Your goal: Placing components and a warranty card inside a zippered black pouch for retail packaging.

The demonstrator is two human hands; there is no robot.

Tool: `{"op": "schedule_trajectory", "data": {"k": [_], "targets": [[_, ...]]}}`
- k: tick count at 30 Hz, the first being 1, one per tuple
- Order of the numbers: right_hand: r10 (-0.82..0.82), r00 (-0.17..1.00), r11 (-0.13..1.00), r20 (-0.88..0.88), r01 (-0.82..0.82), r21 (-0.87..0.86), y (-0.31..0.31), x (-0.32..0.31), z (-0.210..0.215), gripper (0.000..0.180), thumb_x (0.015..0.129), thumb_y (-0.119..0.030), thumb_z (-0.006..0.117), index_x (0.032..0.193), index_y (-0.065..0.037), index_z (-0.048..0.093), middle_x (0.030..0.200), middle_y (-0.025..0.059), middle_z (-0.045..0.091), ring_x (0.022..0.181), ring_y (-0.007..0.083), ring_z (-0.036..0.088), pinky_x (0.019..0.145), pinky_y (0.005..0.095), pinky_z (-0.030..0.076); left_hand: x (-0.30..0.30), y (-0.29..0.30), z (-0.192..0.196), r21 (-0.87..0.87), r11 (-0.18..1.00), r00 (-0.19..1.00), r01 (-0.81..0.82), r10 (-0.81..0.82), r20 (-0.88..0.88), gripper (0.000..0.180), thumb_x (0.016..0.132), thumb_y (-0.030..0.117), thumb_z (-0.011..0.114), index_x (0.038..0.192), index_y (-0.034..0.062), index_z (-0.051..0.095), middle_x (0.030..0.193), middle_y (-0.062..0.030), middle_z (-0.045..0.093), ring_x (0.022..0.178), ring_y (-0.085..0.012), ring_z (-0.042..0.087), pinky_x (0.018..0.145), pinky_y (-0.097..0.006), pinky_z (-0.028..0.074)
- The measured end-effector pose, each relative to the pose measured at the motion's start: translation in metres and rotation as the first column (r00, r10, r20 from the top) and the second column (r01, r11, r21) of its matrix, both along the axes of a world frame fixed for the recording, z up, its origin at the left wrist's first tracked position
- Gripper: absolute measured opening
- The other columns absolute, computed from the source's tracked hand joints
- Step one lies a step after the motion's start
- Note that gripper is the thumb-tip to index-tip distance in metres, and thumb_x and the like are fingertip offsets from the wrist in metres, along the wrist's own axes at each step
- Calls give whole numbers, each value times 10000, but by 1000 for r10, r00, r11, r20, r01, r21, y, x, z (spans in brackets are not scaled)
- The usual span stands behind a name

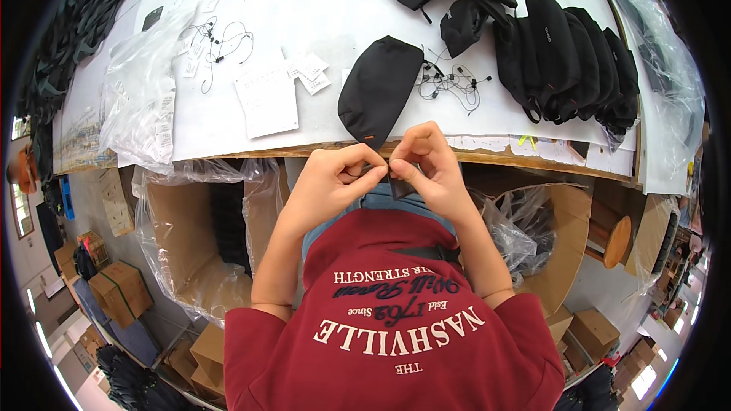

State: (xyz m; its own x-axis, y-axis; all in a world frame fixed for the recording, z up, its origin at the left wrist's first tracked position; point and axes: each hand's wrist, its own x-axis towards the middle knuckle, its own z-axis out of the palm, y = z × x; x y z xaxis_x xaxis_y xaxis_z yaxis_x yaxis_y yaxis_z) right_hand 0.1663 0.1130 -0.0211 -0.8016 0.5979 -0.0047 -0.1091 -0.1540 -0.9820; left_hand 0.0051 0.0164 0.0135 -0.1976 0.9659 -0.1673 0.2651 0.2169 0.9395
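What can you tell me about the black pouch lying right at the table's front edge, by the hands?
The black pouch is an oval, softly padded fabric bag, matte, apparently closed. It lies flat and slanted on the white table, its lower end with a small orange tab at the front edge. The left hand and right hand pinch something small and dark just beneath that end.

Both forearms are coming up from the lower edge, elbows bent and angling inward. Left hand (335,176) and right hand (426,158) are meeting at centre, fingertips touching. Both are curling into pinch grips, thumbs pressing against index fingers, knuckles facing up, wrists slightly flexed.
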Motion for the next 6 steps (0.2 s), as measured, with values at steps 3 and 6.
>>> {"op": "schedule_trajectory", "data": {"k": [3, 6], "targets": [[-7, 997, 980, -83, -10, -201, -1, 1, 2, 221, 894, -18, 582, 1052, -55, 432, 868, 44, 563, 790, 103, 541, 729, 251, 463, -2, -2, -5, 1, 1000, 995, -5, 4, 97, 96, 820, 112, 659, 825, 20, 631, 520, 37, 264, 491, -54, 249, 458, -254, 220], [34, 999, 986, -38, -40, -161, 0, 2, 5, 219, 901, -32, 580, 1059, -55, 430, 878, 47, 563, 800, 97, 542, 748, 250, 462, -2, -1, -7, 11, 1000, 990, 12, -14, 141, 106, 818, 125, 670, 831, 25, 640, 521, 53, 263, 499, -48, 243, 460, -249, 212]]}}
